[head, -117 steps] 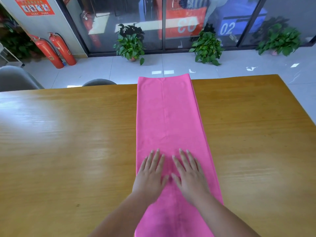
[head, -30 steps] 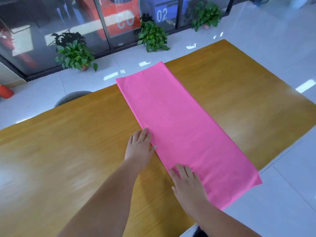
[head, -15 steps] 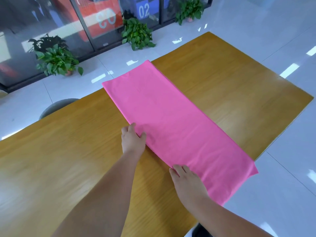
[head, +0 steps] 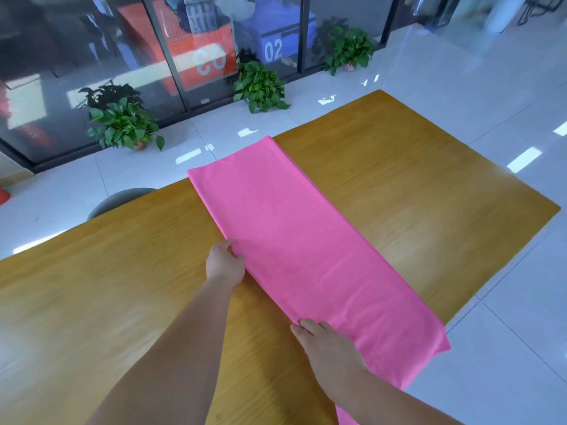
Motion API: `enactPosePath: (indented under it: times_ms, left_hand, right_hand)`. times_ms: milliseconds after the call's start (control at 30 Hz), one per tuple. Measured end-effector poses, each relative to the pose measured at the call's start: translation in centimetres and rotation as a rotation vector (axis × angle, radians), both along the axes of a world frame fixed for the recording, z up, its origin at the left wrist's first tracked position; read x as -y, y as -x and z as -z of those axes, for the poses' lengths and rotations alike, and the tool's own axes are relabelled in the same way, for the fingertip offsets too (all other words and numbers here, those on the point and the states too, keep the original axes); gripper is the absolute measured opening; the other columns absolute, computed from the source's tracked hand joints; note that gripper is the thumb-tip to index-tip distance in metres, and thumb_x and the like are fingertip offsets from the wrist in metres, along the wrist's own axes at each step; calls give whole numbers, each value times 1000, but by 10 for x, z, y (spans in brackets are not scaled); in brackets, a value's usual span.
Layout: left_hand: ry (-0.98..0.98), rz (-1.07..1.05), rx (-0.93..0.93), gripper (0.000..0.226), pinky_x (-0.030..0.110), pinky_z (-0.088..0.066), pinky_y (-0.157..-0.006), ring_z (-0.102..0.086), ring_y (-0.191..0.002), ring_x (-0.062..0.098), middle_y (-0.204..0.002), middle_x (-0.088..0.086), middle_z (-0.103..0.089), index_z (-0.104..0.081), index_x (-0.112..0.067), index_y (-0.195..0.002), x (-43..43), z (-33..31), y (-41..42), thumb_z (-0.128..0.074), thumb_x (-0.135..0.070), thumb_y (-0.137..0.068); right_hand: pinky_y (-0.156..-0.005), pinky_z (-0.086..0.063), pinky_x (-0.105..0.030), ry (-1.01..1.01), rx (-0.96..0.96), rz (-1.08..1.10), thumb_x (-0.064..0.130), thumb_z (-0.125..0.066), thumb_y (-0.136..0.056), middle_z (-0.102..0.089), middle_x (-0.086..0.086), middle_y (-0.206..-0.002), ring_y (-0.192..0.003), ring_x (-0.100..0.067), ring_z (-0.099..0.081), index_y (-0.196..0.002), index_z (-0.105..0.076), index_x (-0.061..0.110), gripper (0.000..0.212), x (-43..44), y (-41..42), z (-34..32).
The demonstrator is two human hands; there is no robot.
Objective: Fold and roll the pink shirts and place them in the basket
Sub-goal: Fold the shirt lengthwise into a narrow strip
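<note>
A pink shirt point(head: 300, 256), folded into a long narrow strip, lies diagonally across the wooden table point(head: 107, 286); its near end hangs over the table's near edge. My left hand point(head: 225, 265) grips the strip's left long edge at about mid-length, fingers curled under the cloth. My right hand point(head: 325, 342) holds the same edge closer to me, fingertips tucked under the fabric. No basket is in view.
A grey chair back point(head: 119, 200) shows behind the table's far edge. Potted plants point(head: 122, 121) stand on the tiled floor by the glass wall. The table's right corner point(head: 555, 207) juts toward the open floor.
Both hands went from lying flat on the strip to its left long edge, where the fingers have curled under the cloth. The view has swung so the strip now runs diagonally.
</note>
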State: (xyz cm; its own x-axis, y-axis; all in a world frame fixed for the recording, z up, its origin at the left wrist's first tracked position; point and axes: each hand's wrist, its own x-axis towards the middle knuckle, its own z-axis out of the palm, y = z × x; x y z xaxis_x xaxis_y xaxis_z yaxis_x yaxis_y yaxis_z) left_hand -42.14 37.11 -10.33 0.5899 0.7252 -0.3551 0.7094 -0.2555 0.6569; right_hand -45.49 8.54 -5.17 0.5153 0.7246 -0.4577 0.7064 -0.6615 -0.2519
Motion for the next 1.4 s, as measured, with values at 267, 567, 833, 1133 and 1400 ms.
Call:
enactPosePath:
  times_ms: [267,567,833,1133,1400]
  left_hand:
    - [229,-116,173,41,44,-60,-81,-70,-87,26,-109,3,-74,-66,-26,-132,2,-28,10,-67,-25,-91]
    - [337,-69,317,87,54,-51,-111,-58,-133,26,-154,-1,-51,-48,-30,-156,28,-61,-44,-67,-55,-74]
    - [318,-38,375,74,56,-44,-118,-43,-148,27,-168,-4,-33,-41,-27,-160,81,-82,-119,-70,-41,-94]
    - [49,342,-3,76,41,-52,-108,-45,-147,27,-174,0,-21,-16,-26,-169,168,-47,-139,-56,-44,-107]
    - [-346,630,-50,68,41,-24,-129,-10,-161,14,-173,-12,-18,-22,-32,-167,245,7,-14,-48,-40,-104]
  right_hand:
    - [-88,-62,-35,-62,55,3,54,-37,-98,-62,10,-140,-118,-13,-65,-147,-59,25,61,14,7,-2]
    - [-119,-38,-29,-214,8,155,70,3,-94,-31,18,-168,-150,-5,-35,-164,-31,34,86,57,-54,-34]
    - [-123,-29,-22,-345,-77,264,57,-27,-110,-40,21,-163,-148,2,-37,-161,-41,35,58,108,-129,-33]
    - [-115,-30,-18,-366,-485,615,28,-55,-110,-55,4,-155,-143,-9,-48,-149,-59,20,40,147,-192,30]
    - [-114,-37,-24,-396,-458,594,34,-52,-110,-59,10,-144,-134,-5,-50,-144,-64,29,36,163,-182,27]
